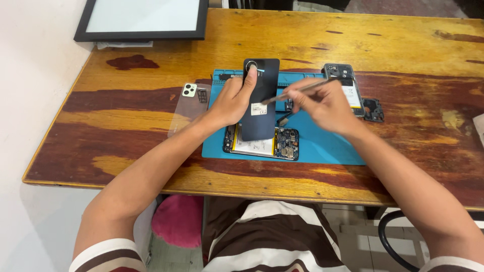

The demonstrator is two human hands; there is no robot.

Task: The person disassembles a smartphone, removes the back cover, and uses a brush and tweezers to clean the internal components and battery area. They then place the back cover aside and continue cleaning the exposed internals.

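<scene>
My left hand (234, 100) holds a dark phone back cover (260, 88) up on edge over the blue work mat (327, 146), fingers along its left side. My right hand (325, 106) grips thin metal tweezers (295, 90), whose tip touches the cover's right edge near a small white sticker. Under the cover lies an opened phone (267, 143) with its battery and circuit board showing.
A clear phone case (189, 108) lies left of the mat. A second opened phone (345, 85) and a small dark part (373, 110) lie to the right. A black-framed panel (143, 20) sits at the wooden table's far left corner. A pink stool is below the table edge.
</scene>
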